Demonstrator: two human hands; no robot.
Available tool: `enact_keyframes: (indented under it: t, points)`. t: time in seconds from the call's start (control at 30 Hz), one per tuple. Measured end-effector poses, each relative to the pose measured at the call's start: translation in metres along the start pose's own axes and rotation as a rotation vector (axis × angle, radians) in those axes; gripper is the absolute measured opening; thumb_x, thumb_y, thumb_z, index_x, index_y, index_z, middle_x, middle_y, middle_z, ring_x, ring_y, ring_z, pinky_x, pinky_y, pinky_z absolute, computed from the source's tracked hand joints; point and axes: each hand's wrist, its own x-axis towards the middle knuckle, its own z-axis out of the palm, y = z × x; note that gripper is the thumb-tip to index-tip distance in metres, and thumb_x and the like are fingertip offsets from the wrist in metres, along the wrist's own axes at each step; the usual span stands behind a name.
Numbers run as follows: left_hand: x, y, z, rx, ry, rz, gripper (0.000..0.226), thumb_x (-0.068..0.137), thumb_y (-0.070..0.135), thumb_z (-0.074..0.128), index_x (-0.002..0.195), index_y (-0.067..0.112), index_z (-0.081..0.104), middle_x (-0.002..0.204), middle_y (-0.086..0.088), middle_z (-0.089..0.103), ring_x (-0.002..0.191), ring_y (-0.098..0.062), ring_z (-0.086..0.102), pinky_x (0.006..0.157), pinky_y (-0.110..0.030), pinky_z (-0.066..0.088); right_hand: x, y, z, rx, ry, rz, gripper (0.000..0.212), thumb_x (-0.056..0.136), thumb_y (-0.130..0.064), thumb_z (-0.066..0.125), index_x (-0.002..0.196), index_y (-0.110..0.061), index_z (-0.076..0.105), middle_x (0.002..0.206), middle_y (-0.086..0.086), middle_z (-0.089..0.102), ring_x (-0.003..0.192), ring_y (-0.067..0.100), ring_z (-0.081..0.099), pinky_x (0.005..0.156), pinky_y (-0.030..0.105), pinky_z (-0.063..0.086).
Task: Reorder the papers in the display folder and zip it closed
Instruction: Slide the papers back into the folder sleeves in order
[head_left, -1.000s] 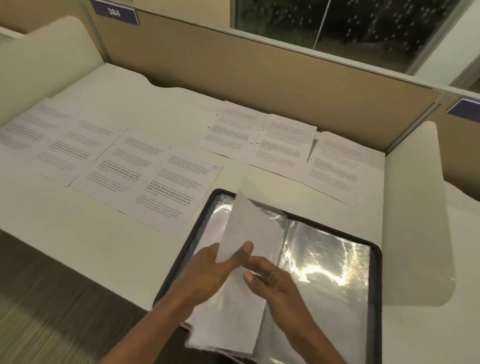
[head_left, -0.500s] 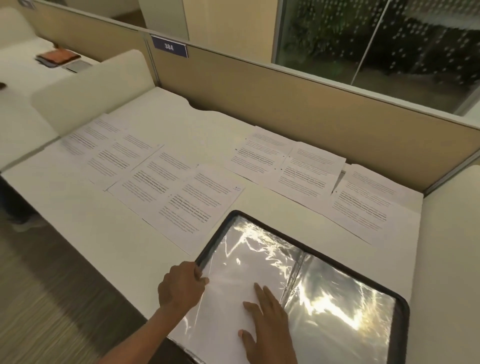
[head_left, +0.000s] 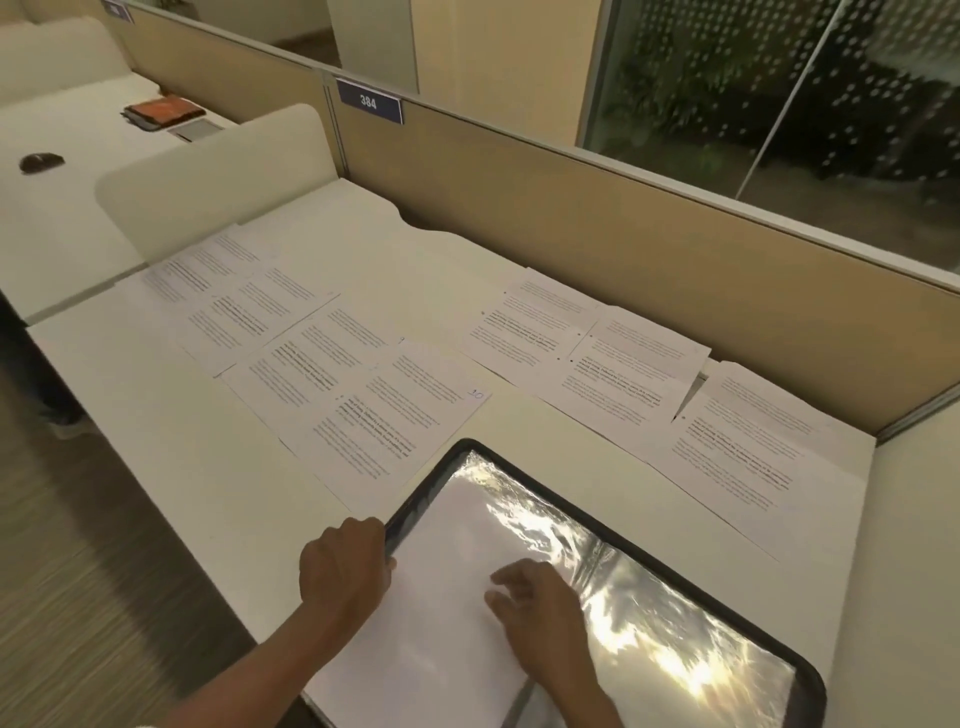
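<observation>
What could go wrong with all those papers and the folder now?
The loose papers overlap in rows on the desk, so a wrong one might get picked and spoil the order. The empty plastic sleeve looks wrinkled, so a sheet might snag going in. The left hand holds the display folder by its edge; shifting it might nudge the sheet marked 10.

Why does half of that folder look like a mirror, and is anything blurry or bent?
Head view: glare whitens the right-hand plastic sleeve of the display folder; text on the printed sheets is too soft to read; the floor streaks with motion blur; the wide lens slightly bows the partition.
</observation>
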Motion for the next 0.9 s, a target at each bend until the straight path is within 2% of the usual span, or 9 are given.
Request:
enact_keyframes:
  t: [0.03, 0.1, 0.2, 0.33, 0.47, 0.6, 0.7, 0.8, 0.9]
  points:
    - [0.008, -0.001, -0.002, -0.087, 0.041, 0.019, 0.062, 0.038, 0.045, 0.109, 0.054, 0.021, 0.054, 0.049, 0.005, 0.050, 0.035, -0.015, 0.049, 0.049, -0.015, 0.017, 0.011, -0.008, -0.007, 0.079, 0.009, 0.059, 0.012, 0.086, -0.032, 0.082, 0.093, -0.037, 0.073, 0.099, -0.015, 0.071, 0.093, -0.001, 0.066, 0.083, 0.018, 0.051]
    - [0.030, 0.001, -0.011, -0.147, 0.016, 0.013, 0.068, 0.052, 0.051, 0.103, 0.054, 0.026, 0.040, 0.050, 0.013, 0.038, 0.037, -0.006, 0.035, 0.047, -0.014, 0.010, 0.034, -0.021, -0.018, 0.165, 0.048, 0.121, 0.014, 0.084, -0.027, 0.085, 0.090, -0.035, 0.075, 0.092, -0.015, 0.076, 0.084, -0.003, 0.069, 0.080, 0.021, 0.052]
    - [0.071, 0.011, -0.029, -0.263, -0.040, -0.019, 0.053, 0.093, 0.066, 0.067, 0.066, 0.025, 0.046, 0.065, 0.014, 0.053, 0.054, -0.001, 0.048, 0.045, -0.021, 0.032, 0.072, -0.041, -0.033, 0.202, 0.126, 0.138, 0.016, 0.083, -0.024, 0.086, 0.090, -0.034, 0.076, 0.087, -0.018, 0.077, 0.081, -0.004, 0.070, 0.081, 0.026, 0.056]
    - [0.158, 0.015, -0.063, -0.481, -0.170, 0.034, 0.055, 0.090, 0.065, 0.073, 0.062, 0.021, 0.055, 0.063, 0.009, 0.063, 0.058, -0.006, 0.060, 0.058, -0.024, 0.051, 0.139, -0.069, -0.046, 0.204, 0.239, 0.162, 0.016, 0.083, -0.025, 0.086, 0.092, -0.033, 0.076, 0.087, -0.016, 0.077, 0.084, 0.003, 0.072, 0.087, 0.036, 0.060]
    - [0.250, 0.017, -0.089, -0.465, -0.192, 0.113, 0.046, 0.088, 0.063, 0.077, 0.068, 0.024, 0.061, 0.076, 0.006, 0.070, 0.079, -0.017, 0.071, 0.073, -0.030, 0.057, 0.207, -0.093, -0.052, 0.247, 0.326, 0.213, 0.016, 0.086, -0.025, 0.086, 0.096, -0.031, 0.076, 0.092, -0.011, 0.076, 0.090, 0.012, 0.072, 0.090, 0.044, 0.062]
    - [0.336, 0.022, -0.097, -0.458, -0.237, 0.163, 0.037, 0.086, 0.058, 0.081, 0.077, 0.025, 0.065, 0.091, 0.001, 0.075, 0.092, -0.024, 0.073, 0.082, -0.036, 0.060, 0.265, -0.105, -0.048, 0.131, 0.398, 0.269, 0.024, 0.089, -0.028, 0.084, 0.110, -0.024, 0.073, 0.107, -0.007, 0.072, 0.101, 0.017, 0.069, 0.097, 0.042, 0.058]
    - [0.386, 0.037, -0.098, -0.446, -0.228, 0.174, 0.043, 0.087, 0.055, 0.081, 0.098, 0.015, 0.072, 0.107, -0.006, 0.076, 0.105, -0.030, 0.072, 0.090, -0.039, 0.059, 0.294, -0.106, -0.040, -0.080, 0.416, 0.243, 0.040, 0.091, -0.036, 0.080, 0.127, -0.024, 0.067, 0.131, -0.002, 0.065, 0.117, 0.019, 0.063, 0.102, 0.037, 0.051]
    - [0.423, 0.060, -0.093, -0.447, -0.240, 0.198, 0.055, 0.093, 0.055, 0.075, 0.118, 0.007, 0.070, 0.122, -0.010, 0.073, 0.118, -0.030, 0.067, 0.099, -0.037, 0.055, 0.314, -0.106, -0.035, -0.233, 0.379, 0.220, 0.057, 0.096, -0.042, 0.073, 0.146, -0.023, 0.054, 0.156, 0.000, 0.048, 0.145, 0.020, 0.042, 0.116, 0.041, 0.041]
    - [0.446, 0.084, -0.085, -0.529, -0.258, 0.136, 0.066, 0.089, 0.059, 0.077, 0.122, 0.003, 0.067, 0.128, -0.013, 0.071, 0.122, -0.031, 0.064, 0.104, -0.039, 0.053, 0.330, -0.106, -0.035, -0.380, 0.338, 0.246, 0.068, 0.101, -0.052, 0.060, 0.158, -0.024, 0.039, 0.170, 0.001, 0.027, 0.157, 0.021, 0.021, 0.123, 0.044, 0.031]
